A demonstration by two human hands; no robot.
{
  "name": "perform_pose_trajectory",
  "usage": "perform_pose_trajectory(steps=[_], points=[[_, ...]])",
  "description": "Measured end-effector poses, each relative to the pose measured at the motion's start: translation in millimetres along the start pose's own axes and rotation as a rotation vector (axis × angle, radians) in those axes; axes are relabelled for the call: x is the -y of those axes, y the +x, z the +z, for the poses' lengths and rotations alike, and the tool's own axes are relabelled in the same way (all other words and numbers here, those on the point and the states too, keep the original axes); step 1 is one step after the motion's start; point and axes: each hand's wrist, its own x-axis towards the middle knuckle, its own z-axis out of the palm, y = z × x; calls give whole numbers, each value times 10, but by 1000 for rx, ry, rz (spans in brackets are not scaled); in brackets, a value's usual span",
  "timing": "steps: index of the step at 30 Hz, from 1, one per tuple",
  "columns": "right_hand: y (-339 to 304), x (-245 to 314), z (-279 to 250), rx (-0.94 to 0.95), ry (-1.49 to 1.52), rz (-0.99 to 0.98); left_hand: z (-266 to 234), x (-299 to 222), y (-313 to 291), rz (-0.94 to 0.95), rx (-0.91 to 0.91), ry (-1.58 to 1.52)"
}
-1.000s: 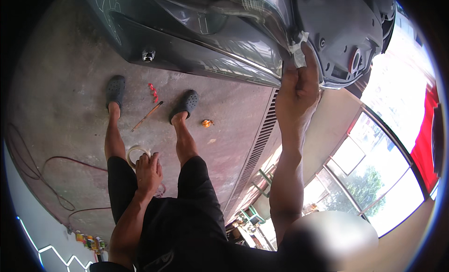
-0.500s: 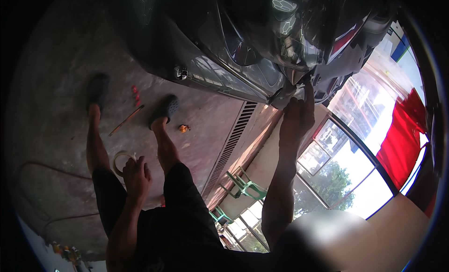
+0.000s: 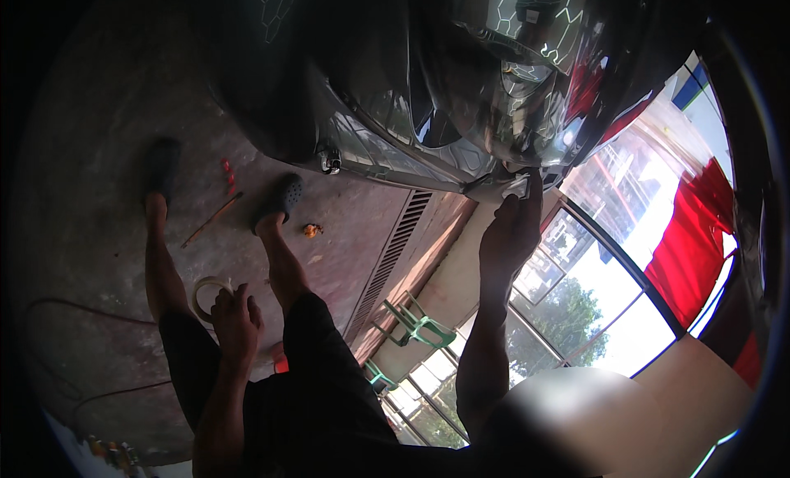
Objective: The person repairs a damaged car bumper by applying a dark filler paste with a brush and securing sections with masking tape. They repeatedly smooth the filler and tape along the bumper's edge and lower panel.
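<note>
The pale tape roll hangs in your left hand's grasp toward eight o'clock, your right hand meets a white strip on the dark car near two, pinching or pressing I cannot tell, and blurred container-like shapes, contents unclear, cluster farther out toward eight.

Tape roll, pale: one arc hidden behind the left hand. White piece, at the fingertips of the right hand: partly covered, outline too small to tell. Car, dark, beyond the right hand: cut off by the upper edge. Hose, left of the left hand: lost behind the leg. Red object, right of the left hand: partly hidden, kind unclear. Pale patch, below the right hand: blurred.
</note>
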Motion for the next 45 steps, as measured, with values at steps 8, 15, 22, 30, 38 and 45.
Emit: perform_pose_trajectory(steps=[8, 15, 22, 30, 38, 45], points=[[28, -35, -15, -26, -149, -116, -61, -62, 55, 5, 0, -16], [49, 6, -71, -28, -207, -258, -27, -80, 42, -5, 30, 23], [71, 47, -163, 68, -100, -140, 4, -72, 25, 12, 36, 47], [136, -62, -149, 17, -78, -308, 90, -28, -17, 4, 67, 65], [120, -185, -79, 43, 144, -109, 123, 57, -44, 4, 75, 98], [115, -198, -159, 7, 257, -52, 102, 60, -66, -32, 127, 122]])
